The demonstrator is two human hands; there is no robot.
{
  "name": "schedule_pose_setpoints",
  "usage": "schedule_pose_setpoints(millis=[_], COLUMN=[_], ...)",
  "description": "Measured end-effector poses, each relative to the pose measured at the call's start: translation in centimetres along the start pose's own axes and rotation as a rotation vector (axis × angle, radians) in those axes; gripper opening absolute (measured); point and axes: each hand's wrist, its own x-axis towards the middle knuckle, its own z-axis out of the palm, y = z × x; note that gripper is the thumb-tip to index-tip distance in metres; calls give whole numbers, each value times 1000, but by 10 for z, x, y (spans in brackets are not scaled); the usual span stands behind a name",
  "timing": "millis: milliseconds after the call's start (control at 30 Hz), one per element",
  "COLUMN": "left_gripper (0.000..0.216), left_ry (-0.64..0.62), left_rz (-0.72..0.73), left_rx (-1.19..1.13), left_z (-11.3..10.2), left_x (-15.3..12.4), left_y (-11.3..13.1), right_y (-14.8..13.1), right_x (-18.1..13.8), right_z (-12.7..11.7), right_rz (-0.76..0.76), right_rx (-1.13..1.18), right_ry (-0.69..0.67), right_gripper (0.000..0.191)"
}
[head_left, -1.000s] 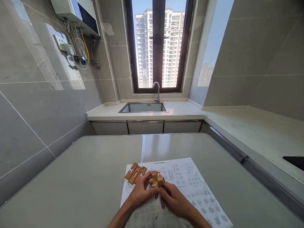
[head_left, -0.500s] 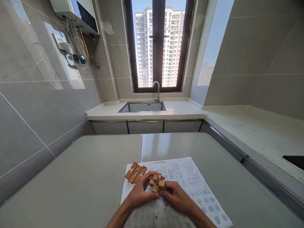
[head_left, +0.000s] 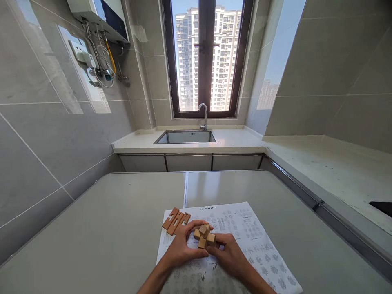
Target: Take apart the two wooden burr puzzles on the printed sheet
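A light wooden burr puzzle [head_left: 202, 236], made of interlocked blocks with square ends, is held between my two hands just over a printed sheet. My left hand [head_left: 183, 247] curves around its left side, with fingers behind and thumb in front. From the right, my right hand [head_left: 226, 250] pinches its lower right block between thumb and fingers. The printed instruction sheet [head_left: 257, 245] shows rows of small puzzle diagrams. On its upper left corner lie three flat reddish-brown wooden pieces [head_left: 175, 221] with cut-out slots, side by side, beyond my left hand.
A pale table [head_left: 92, 228] with a seam down its middle carries the sheet. Behind it runs a white counter [head_left: 239, 139] with a sink [head_left: 185, 137] and a faucet [head_left: 204, 116] under a window. A water heater [head_left: 101, 20] hangs on the left wall.
The burr puzzle appears slightly turned in my hands, its top block tilting a little. Both hands keep their hold. The whole view has shifted slightly.
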Motion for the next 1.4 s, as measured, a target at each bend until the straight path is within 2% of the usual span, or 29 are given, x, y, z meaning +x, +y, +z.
schedule_pose_setpoints(millis=[300, 467, 567, 867, 1400], left_gripper=[70, 68, 64, 65, 64], left_ry=[158, 294, 356, 384, 387], left_rz=[-15, 23, 34, 19, 63], left_rx=[130, 229, 337, 435, 436], left_z=[9, 22, 27, 25, 26], left_x=[-1, 0, 0, 0, 0], left_y=[6, 6, 5, 3, 7], right_y=[-7, -3, -1, -5, -5], right_x=[0, 0, 0, 0, -3], right_z=[1, -1, -2, -3, -8], right_rz=[3, 41, 52, -14, -46], right_rx=[-56, -74, -58, 35, 3], right_ry=[94, 238, 255, 138, 138], right_gripper=[22, 13, 16, 27, 22])
